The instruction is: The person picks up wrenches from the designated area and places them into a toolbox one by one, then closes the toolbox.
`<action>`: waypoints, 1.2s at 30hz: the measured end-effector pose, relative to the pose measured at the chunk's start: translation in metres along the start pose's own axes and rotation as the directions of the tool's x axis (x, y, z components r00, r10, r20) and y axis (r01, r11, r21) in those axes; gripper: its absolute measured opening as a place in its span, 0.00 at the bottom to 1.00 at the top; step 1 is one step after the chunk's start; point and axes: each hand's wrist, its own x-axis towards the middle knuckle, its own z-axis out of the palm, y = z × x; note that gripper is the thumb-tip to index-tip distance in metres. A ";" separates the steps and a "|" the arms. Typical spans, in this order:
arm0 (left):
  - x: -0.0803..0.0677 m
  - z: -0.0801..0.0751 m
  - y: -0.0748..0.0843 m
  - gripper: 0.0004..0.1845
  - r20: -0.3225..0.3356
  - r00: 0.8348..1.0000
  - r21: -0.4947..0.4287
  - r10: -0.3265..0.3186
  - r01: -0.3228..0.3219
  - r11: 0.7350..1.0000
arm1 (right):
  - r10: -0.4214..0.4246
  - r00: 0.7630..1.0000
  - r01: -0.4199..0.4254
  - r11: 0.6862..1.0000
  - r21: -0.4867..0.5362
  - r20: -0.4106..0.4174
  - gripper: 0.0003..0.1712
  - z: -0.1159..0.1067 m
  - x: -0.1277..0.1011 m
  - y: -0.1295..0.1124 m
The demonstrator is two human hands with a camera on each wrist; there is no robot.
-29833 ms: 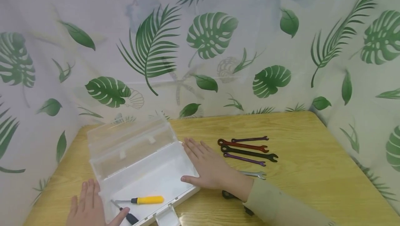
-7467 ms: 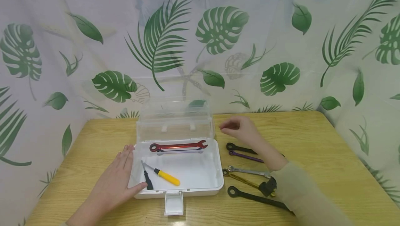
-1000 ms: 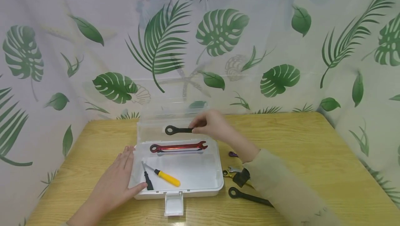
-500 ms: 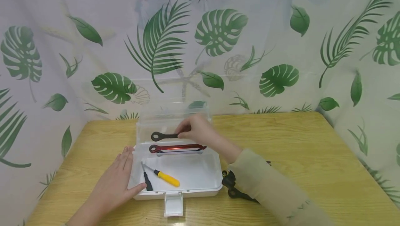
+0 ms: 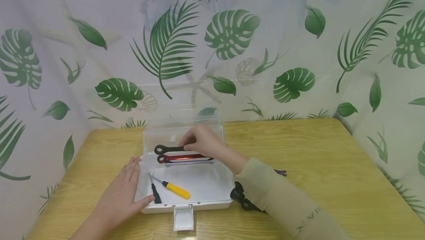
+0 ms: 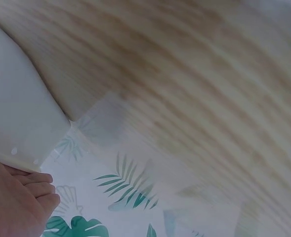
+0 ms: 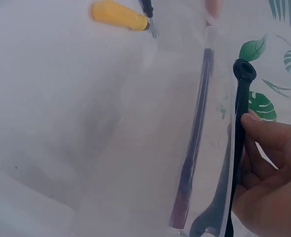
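My right hand (image 5: 204, 140) pinches a black combination wrench (image 5: 169, 149) by its shank, level over the back edge of a white toolbox (image 5: 212, 206). A red wrench (image 5: 180, 157) lies along the back of the box, just in front of the black one. Inside are a yellow-handled screwdriver (image 5: 177, 190) and a black-handled screwdriver (image 5: 156, 195). The right wrist view shows thumb and fingers on the black wrench (image 7: 241, 94), beside the clear plastic. My left hand (image 5: 121, 190) rests against the toolbox's left side, fingers straight.
The clear lid (image 5: 159, 136) stands raised behind the box. Its white latch (image 5: 183, 218) hangs at the front. Right of the box, partly under the sleeve (image 5: 265, 184), show a purple wrench end (image 5: 280, 172), a black ring-ended wrench (image 5: 249, 205) and a dark object (image 5: 237, 192).
Over the last second, my right hand has carried the black wrench left and down towards the red wrench. Before that, the red wrench went from table to box. My left hand stays at the box.
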 end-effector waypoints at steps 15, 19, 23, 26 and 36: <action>0.001 -0.001 -0.001 0.60 0.001 1.000 -0.001 0.003 -0.003 1.000 | 0.035 0.999 -0.034 0.999 -0.018 0.027 0.08 0.004 0.002 0.000; 0.001 -0.002 -0.001 0.60 0.002 1.000 -0.010 0.005 -0.005 1.000 | 0.047 0.999 -0.047 0.998 -0.033 0.022 0.10 0.004 0.002 -0.001; 0.001 -0.002 -0.001 0.60 0.002 1.000 -0.013 0.007 -0.007 1.000 | 0.073 0.997 -0.073 0.995 -0.074 -0.001 0.11 0.005 0.001 -0.005; 0.001 -0.002 -0.002 0.60 0.002 1.000 -0.017 0.007 -0.007 1.000 | 0.098 0.995 -0.100 0.991 -0.094 -0.021 0.11 0.005 0.000 -0.008; 0.000 -0.002 0.000 0.60 0.007 1.000 -0.013 0.003 -0.003 1.000 | 0.087 0.995 -0.093 0.987 -0.128 -0.055 0.11 0.005 -0.001 -0.008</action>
